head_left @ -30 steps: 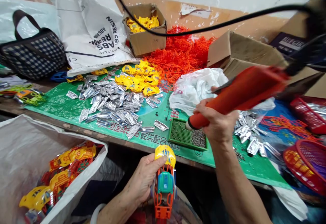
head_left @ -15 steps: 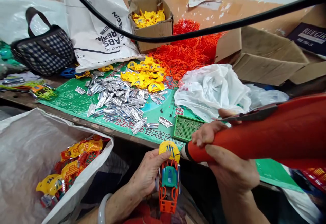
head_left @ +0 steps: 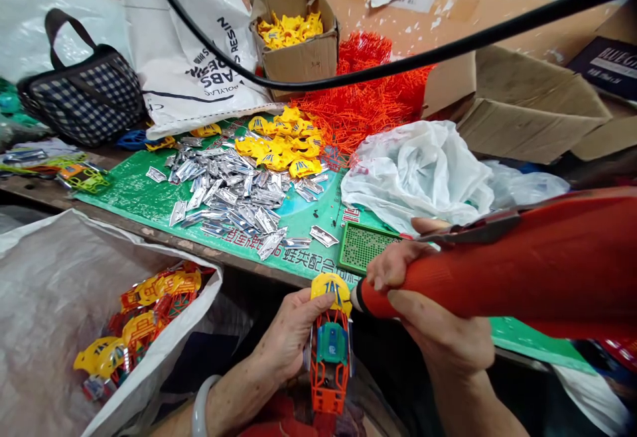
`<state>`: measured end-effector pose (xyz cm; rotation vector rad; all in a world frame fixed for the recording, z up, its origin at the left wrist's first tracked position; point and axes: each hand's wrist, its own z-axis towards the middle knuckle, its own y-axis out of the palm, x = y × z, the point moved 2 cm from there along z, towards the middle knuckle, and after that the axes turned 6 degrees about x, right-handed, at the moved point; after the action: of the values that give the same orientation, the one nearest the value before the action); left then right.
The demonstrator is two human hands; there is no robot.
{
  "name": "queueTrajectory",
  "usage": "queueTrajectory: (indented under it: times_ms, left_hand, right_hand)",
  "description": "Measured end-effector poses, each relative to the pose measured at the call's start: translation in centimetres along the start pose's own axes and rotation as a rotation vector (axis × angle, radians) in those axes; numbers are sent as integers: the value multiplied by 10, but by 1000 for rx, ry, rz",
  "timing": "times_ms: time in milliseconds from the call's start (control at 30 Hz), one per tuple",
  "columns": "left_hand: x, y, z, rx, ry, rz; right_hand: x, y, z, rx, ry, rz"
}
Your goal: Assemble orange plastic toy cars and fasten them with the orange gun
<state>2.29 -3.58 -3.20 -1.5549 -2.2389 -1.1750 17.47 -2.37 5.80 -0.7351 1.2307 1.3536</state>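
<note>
My left hand [head_left: 286, 334] grips a toy car body [head_left: 332, 344] with a yellow nose, a green middle and an orange-red frame, thumb on the yellow part. My right hand [head_left: 440, 331] is wrapped round a large red electric screwdriver [head_left: 478, 278]. Its pale tip meets or nearly meets the right edge of the yellow nose; exact contact is hard to see. Just beyond stands a small green perforated tray [head_left: 363, 248] with tiny dark bits in it.
Silver plastic parts [head_left: 239, 191] and yellow pieces [head_left: 283, 138] are heaped on the green mat. Behind lie orange-red frames [head_left: 368, 99], a carton of yellow parts [head_left: 298, 65] and a white plastic bag [head_left: 418, 168]. At left, a white sack [head_left: 50, 278] holds assembled toys. A black cable [head_left: 318, 83] crosses above.
My right hand and the electric screwdriver have shifted slightly left, the tip closer against the yellow nose. The toy car stays nearly in place in my left hand.
</note>
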Motion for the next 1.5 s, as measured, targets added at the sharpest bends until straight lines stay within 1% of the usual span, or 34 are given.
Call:
queueTrajectory:
  times_ms: [200, 467, 633, 700, 767, 833, 967, 1133, 1200, 1300, 1400, 1500]
  left_hand:
    - [1, 3, -2, 51, -7, 13]
    - [3, 3, -1, 21, -11, -6]
    - [3, -1, -1, -12, -19, 12]
    - [4, -3, -1, -15, -22, 29]
    - [4, -5, -2, -15, -42, 68]
    - [3, -5, -3, -39, -78, 114]
    - [1, -6, -7, -116, -97, 162]
    - [3, -12, -11, -179, -117, 169]
    - [6, -13, -11, -182, -117, 187]
    - [12, -11, -10, -159, -77, 209]
    - [15, -10, -9, -120, -43, 227]
    - [15, -10, -8, -117, -42, 247]
  right_hand:
    - [7, -2, -2, 29, -20, -70]
    - [11, 2, -4, -2, -47, -71]
    - [0, 0, -1, -22, -62, 4]
    - [-7, -4, 6, 39, -76, 45]
    - [-12, -8, 16, 143, -115, 60]
    - [-13, -11, 28, 219, -158, 55]
    - [-2, -12, 45, 279, -169, 24]
    - [12, -15, 49, 320, -153, -7]
    - [14, -17, 49, 326, -160, -35]
    - [18, -21, 50, 329, -182, -70]
    - [22, -22, 52, 309, -185, -77]
    - [25, -23, 53, 290, -193, -105]
